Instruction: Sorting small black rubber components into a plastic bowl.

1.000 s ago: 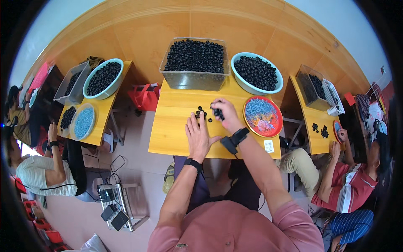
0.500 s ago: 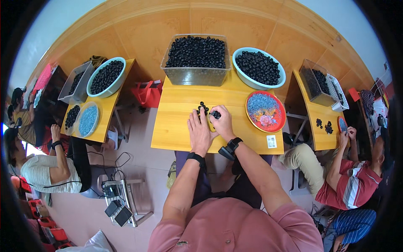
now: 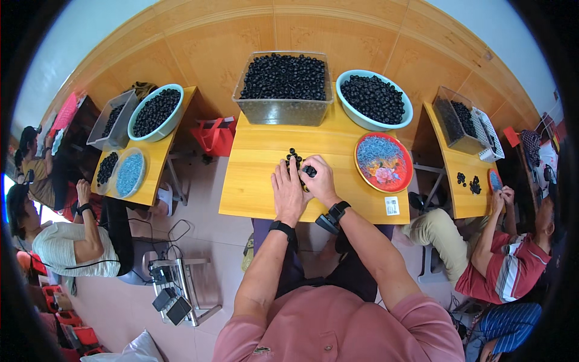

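Observation:
On the yellow table (image 3: 256, 187) before me, my left hand (image 3: 288, 196) lies flat, fingers stretched out, over part of a small group of black ring-shaped pieces (image 3: 293, 152). Some of these show beyond its fingertips; the rest are covered. Close against its right side, my right hand (image 3: 322, 183) is closed around a black round piece (image 3: 310, 171), seen between thumb and fingers. What lies beneath the two hands is hidden. To their right, a red flower-patterned round tray (image 3: 408, 175) holds many small blue-grey pieces (image 3: 377, 148).
A clear bin (image 3: 283, 113) and a pale blue basin (image 3: 377, 125), both full of black ring-shaped pieces, stand at the table's far edge. A white label (image 3: 392, 206) lies near the front right. People sit at side tables (image 3: 158, 158) left and right.
The view has shifted slightly. My right hand has tipped a little, and the black piece in it has come slightly lower beside my left hand, which stays flat.

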The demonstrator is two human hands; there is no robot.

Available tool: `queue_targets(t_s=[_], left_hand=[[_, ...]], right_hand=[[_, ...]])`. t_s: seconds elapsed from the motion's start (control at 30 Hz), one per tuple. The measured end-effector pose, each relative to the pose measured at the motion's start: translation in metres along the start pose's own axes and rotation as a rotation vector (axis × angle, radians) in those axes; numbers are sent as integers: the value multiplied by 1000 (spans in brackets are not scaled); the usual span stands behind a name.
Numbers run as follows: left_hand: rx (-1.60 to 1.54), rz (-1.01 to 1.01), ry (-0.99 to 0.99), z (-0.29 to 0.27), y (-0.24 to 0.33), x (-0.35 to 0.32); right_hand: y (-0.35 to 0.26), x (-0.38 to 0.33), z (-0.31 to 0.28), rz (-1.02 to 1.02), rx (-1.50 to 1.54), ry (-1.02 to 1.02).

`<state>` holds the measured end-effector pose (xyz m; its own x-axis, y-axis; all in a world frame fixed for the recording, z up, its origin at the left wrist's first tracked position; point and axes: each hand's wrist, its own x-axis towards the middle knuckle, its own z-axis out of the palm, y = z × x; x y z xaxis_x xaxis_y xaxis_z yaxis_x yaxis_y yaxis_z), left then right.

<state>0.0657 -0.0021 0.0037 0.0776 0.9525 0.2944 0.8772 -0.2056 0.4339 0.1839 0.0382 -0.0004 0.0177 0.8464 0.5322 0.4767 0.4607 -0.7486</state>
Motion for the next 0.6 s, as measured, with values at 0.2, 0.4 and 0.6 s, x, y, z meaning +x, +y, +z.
queue_targets(t_s=[0.2,0.4,0.6], left_hand=[[-46,11,-5,-1,-1,0],[-50,54,22,2,-4,1],[-70,65,48,2,-4,1]], right_hand=[[-4,0,-1,13,23,-39],[-5,0,-1,-22,53,-60],[-2,0,-3,-41,29,-109]])
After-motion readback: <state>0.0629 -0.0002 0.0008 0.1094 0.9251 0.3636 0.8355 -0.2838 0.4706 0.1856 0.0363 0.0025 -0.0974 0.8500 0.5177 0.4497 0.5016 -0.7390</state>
